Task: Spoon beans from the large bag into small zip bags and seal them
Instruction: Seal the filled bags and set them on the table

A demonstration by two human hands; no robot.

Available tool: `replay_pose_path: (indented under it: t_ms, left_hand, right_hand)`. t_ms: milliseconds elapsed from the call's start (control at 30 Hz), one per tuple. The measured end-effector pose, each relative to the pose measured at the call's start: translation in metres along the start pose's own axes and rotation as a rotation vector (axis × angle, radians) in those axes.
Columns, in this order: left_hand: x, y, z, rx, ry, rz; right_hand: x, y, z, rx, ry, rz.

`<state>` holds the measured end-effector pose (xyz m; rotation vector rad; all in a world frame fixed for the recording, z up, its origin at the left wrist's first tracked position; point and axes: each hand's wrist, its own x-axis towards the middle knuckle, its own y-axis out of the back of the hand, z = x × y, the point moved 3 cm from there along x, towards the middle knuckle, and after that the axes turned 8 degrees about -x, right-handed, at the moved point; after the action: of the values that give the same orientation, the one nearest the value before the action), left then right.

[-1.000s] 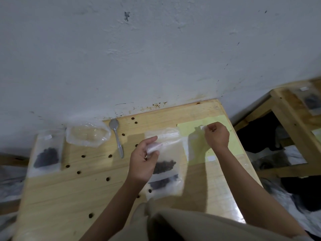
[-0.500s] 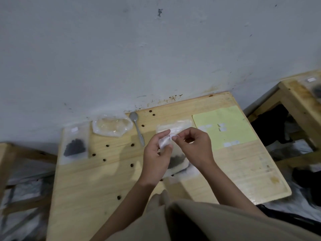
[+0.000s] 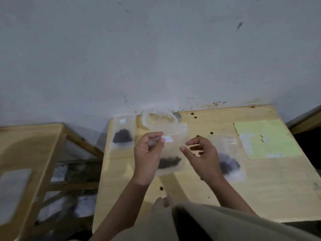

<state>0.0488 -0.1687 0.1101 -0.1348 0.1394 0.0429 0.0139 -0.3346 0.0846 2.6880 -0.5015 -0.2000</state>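
Above the table [image 3: 225,197] middle, a small zip bag [image 3: 171,153] of beans was held up.
Its top left corner was pinched by the left hand [image 3: 147,153]; the right hand [image 3: 202,156] was loosely curled, grasping nothing.

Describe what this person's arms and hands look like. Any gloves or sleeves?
Both forearms are bare to the frame's lower edge. The left hand and right hand wear no gloves; no rings, watch or bracelets show. Beige fabric shows at the bottom, apparently clothing.
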Motion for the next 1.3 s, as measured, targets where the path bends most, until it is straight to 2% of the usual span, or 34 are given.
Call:
replay_pose_path:
  t_ms: [100, 167, 300, 400, 533, 700, 833, 1000, 1200, 1300]
  left_hand:
    - [0.018, 0.040, 0.009, -0.077, 0.040, 0.052]
    - [0.032, 0.069, 0.007, -0.069, 0.056, 0.057]
    - [0.054, 0.114, -0.011, 0.160, 0.063, 0.040]
    - [0.067, 0.140, -0.030, 0.318, 0.149, 0.073]
    - [0.086, 0.161, -0.053, 0.433, 0.164, 0.078]
    - [0.124, 0.169, -0.068, 0.638, 0.103, 0.081]
    - [0.144, 0.170, -0.079, 0.864, 0.139, 0.023]
    - [0.145, 0.170, -0.085, 0.872, 0.200, 0.065]
    - [0.120, 0.152, -0.070, 0.772, 0.026, 0.168]
    - [0.096, 0.124, -0.061, 0.678, -0.114, 0.135]
  right_hand:
    - [-0.009, -0.040, -0.011, 0.067, 0.049, -0.228]
    - [-0.012, -0.071, -0.017, 0.100, 0.080, -0.306]
    - [0.000, -0.123, -0.019, 0.131, -0.001, -0.241]
    - [0.022, -0.163, -0.019, 0.098, -0.058, -0.203]
    - [0.050, -0.206, -0.015, -0.036, -0.092, -0.238]
    - [0.078, -0.240, -0.010, -0.373, -0.019, -0.306]
    - [0.091, -0.253, -0.006, -0.546, -0.021, -0.397]
    - [0.091, -0.258, 0.000, -0.606, -0.014, -0.407]
    - [0.067, -0.220, -0.004, -0.479, 0.093, -0.336]
    - [0.044, -0.177, 0.004, -0.408, 0.128, -0.248]
